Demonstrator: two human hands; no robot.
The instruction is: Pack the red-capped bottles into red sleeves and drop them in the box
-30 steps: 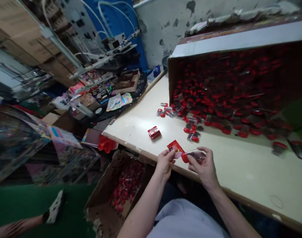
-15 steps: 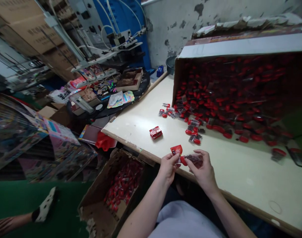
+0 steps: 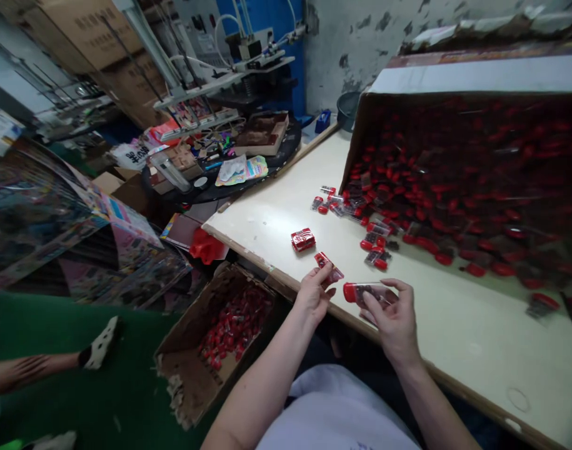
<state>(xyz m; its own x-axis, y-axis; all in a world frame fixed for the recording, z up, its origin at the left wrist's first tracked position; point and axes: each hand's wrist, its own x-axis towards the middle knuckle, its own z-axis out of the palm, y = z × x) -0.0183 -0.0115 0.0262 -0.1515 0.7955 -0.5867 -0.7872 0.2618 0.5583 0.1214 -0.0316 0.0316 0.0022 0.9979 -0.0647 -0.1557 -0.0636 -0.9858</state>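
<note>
Between the thumb and fingers of my left hand (image 3: 312, 296) is a small red printed label (image 3: 332, 270), tilted above the table edge. My right hand (image 3: 399, 325) grips a small clear bottle (image 3: 359, 293) with a red cap and dark brown balls inside. The cap points left toward the label, with a gap between them. A small stack of red labels (image 3: 303, 240) lies on the table just beyond my left hand. Several similar red-capped bottles (image 3: 376, 241) lie loose beyond my right hand.
A large carton (image 3: 464, 78) lies on its side on the white table (image 3: 262, 215), spilling red-capped bottles. Below the edge, an open carton (image 3: 187, 375) holds more. A machine with a round black table (image 3: 199, 199) stands back left. Another person's foot (image 3: 100, 345) shows on the green floor.
My hands have moved apart, leaving the bottle's cap clear of the left fingers. The label has turned in my left hand. The whole view has shifted slightly.
</note>
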